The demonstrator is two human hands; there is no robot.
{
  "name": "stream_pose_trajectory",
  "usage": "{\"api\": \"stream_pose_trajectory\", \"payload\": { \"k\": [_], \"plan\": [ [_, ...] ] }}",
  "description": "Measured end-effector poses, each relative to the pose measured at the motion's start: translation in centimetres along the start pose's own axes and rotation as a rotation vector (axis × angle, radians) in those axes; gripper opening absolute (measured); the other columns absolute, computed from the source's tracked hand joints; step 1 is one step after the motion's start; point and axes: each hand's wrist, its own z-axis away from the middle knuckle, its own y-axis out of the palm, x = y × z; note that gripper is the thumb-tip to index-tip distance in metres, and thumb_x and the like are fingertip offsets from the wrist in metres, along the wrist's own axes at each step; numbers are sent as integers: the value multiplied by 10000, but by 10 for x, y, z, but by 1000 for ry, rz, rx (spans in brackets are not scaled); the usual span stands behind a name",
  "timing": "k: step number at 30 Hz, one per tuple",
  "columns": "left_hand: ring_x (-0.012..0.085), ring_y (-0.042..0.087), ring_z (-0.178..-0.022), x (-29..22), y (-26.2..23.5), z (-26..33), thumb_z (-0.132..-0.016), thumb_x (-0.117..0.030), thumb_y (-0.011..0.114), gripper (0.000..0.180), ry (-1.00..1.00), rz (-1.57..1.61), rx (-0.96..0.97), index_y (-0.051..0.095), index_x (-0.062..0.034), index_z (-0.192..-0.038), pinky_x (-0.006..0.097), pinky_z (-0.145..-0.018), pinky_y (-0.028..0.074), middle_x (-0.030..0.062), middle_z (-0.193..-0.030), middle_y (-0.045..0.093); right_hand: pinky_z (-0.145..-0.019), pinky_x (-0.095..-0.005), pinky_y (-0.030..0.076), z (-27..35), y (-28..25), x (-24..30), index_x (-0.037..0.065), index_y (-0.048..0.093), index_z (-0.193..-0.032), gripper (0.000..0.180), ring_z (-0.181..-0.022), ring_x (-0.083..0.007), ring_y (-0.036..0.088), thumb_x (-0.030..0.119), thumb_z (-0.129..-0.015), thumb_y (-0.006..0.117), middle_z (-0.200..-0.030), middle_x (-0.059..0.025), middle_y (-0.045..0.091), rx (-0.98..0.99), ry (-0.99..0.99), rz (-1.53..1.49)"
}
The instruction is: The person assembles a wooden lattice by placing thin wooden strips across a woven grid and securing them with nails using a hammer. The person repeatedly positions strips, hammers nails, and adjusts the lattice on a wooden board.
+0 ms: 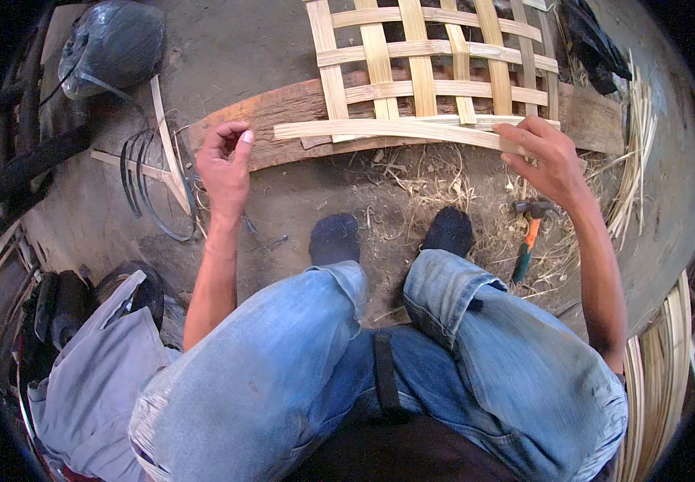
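Note:
A pale bamboo strip [387, 128] lies crosswise along the near edge of an open-weave bamboo panel [419, 50]. My right hand [546, 157] pinches the strip's right end between thumb and fingers. To the left of its other end, my left hand [225, 165] is raised with fingers loosely curled and the thumb a little apart; nothing shows in it. The panel's upright slats cross several horizontal ones, and its near part rests over a worn wooden plank [263, 122]. The panel's far edge runs out of the picture.
A hammer [529, 241] with an orange and green handle lies among shavings [444, 173] by my right foot. Thin strips [640, 153] lie at the right. Left are a plastic-wrapped bundle [114, 48], a coiled dark band [150, 201] and a grey cloth [106, 381].

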Motion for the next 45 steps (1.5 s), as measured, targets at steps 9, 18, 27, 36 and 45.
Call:
{"api": "stream_pose_trajectory", "payload": {
  "k": [9, 18, 27, 36, 45],
  "plan": [
    [83, 595, -863, 8, -1, 2, -928, -93, 698, 154, -26, 10, -38, 664, -29, -1065, 236, -789, 490, 0, -956, 649, -748, -401, 527, -8, 6, -3, 90, 708, -1171, 296, -849, -292, 667, 123, -876, 712, -940, -114, 690, 75, 98, -172],
    [78, 589, -872, 10, -4, -3, -936, -100, 694, 156, -32, 24, -32, 663, -34, -1074, 231, -786, 474, -4, -959, 651, -751, -404, 535, -11, 5, 1, 133, 701, -1203, 398, -851, -297, 675, 183, -817, 781, -967, -107, 699, 23, -22, -84],
    [64, 586, -835, 10, -5, -2, -938, -98, 691, 140, 5, 44, -47, 667, -33, -1060, 220, -757, 479, -10, -933, 649, -716, -399, 499, -24, 2, -14, 135, 710, -1198, 454, -823, -254, 599, 137, -756, 811, -899, -71, 584, 29, -146, 101],
    [78, 595, -855, 9, -6, 0, -935, -98, 691, 145, -18, 1, -44, 672, -30, -1061, 240, -775, 493, 6, -953, 655, -814, -411, 509, -28, 12, -26, 146, 689, -1214, 425, -959, -282, 587, 189, -801, 780, -970, -79, 588, 16, -128, 219],
    [97, 552, -856, 6, 3, 9, -936, -79, 644, 309, -54, -167, 139, 666, -60, -1244, 247, -798, 465, -8, -953, 593, -886, -380, 514, 26, 24, -45, 104, 706, -1168, 316, -1020, -276, 650, 192, -868, 754, -1073, -109, 692, -690, 350, 52]
  ]
}}
